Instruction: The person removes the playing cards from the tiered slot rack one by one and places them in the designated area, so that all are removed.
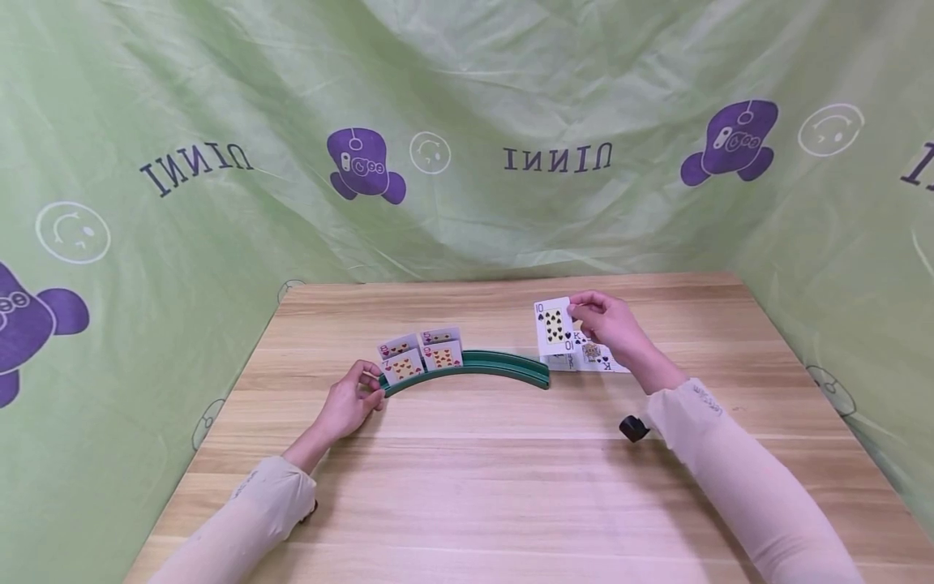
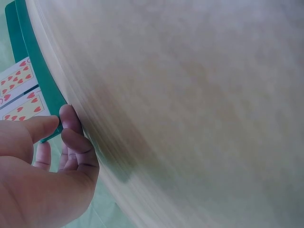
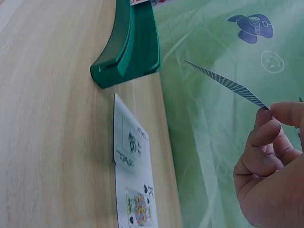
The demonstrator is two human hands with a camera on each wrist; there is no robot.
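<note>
A curved green playing-card holder (image 1: 503, 365) lies on the table. Its left end is pinched between the thumb and fingers of my left hand (image 1: 353, 400), seen closer in the left wrist view, where the hand (image 2: 52, 166) is at the end of the green rail (image 2: 45, 85). Several red-suited cards (image 1: 404, 367) stand in the holder's left half in two rows. My right hand (image 1: 609, 324) pinches a ten of spades (image 1: 552, 324) by its edge, raised near the holder's right end. The right wrist view shows that card (image 3: 228, 84) nearly edge-on, its back patterned.
Right of the holder, a king of spades (image 3: 137, 206) and a joker (image 3: 130, 140) lie face up on the table. A small black object (image 1: 633, 428) is beside my right sleeve. Green printed fabric (image 1: 481, 227) hangs behind the wooden table (image 1: 467, 487) and along its sides.
</note>
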